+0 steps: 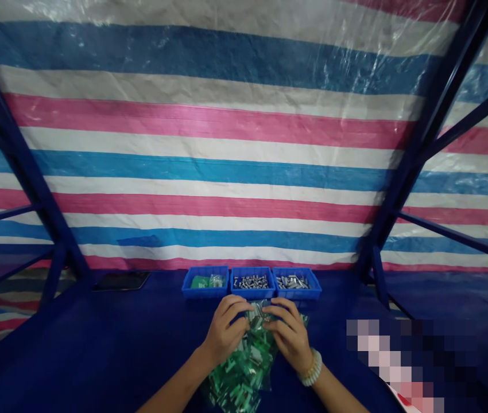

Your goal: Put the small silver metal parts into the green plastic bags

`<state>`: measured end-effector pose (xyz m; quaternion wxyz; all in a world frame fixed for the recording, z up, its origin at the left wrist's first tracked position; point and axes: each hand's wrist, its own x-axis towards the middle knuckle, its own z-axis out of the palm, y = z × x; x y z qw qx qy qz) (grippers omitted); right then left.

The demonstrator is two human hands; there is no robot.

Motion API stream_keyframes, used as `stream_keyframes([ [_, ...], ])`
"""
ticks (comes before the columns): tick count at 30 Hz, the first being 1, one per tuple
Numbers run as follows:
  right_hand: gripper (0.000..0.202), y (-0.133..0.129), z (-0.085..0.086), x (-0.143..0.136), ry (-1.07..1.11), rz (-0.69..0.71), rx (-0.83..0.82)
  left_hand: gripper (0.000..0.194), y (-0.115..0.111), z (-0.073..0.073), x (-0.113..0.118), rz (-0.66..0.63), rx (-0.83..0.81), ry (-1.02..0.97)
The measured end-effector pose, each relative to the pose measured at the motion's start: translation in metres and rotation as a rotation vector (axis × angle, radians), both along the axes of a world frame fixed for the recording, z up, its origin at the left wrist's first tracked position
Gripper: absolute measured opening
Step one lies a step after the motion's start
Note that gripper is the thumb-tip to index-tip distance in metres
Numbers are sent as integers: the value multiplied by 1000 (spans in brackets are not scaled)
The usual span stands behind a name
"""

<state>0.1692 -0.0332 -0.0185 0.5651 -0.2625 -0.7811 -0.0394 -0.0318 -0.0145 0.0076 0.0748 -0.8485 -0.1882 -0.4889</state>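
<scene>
My left hand (225, 330) and my right hand (289, 332) face each other just in front of the blue bins, fingers curled in. Between their fingertips is a small clear plastic bag (256, 314) with small pieces in it, pinched from both sides. Under the hands lies a heap of clear bags with green and silvery pieces (244, 373), reaching toward the near edge. A pale beaded bracelet (313, 368) is on the right wrist.
Behind the hands stand a blue bin with green bags (205, 294) and two bins with metal parts (253, 293) (297, 293). A dark flat device (122, 281) lies at the back left. Blue frame posts (403, 166) rise at both sides before striped sheeting (209, 126).
</scene>
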Motion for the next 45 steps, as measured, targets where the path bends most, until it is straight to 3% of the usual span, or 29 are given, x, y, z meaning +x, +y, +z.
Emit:
stream_keyframes([
  [5,32,0,1,0,26,19,-148,26,0,-4,-1,-10,-269,-11],
  [10,19,5,-5,-4,203,35,-356,7,-2,-7,7,-38,-687,-147],
  [14,27,12,-11,-8,341,98,-564,20,3,-12,12,16,-921,-285],
  [18,23,16,-13,-8,395,124,-626,24,26,-8,-5,215,-873,-311],
  [23,20,21,-12,-3,427,50,-620,30,75,15,-69,549,-743,-329],
  [26,21,25,-12,0,432,12,-617,26,96,19,-99,706,-746,-230],
  [28,22,28,-13,1,440,-9,-617,21,103,16,-106,783,-763,-129],
  [33,24,34,-17,6,450,-73,-607,23,103,7,-102,951,-732,25],
  [39,25,46,-22,20,399,-205,-584,24,99,17,-91,1053,-697,-5],
  [42,22,49,-24,25,274,-246,-591,25,84,20,-74,981,-599,-38],
  [45,14,47,-28,23,105,-273,-600,21,59,14,-44,764,-523,16],
])
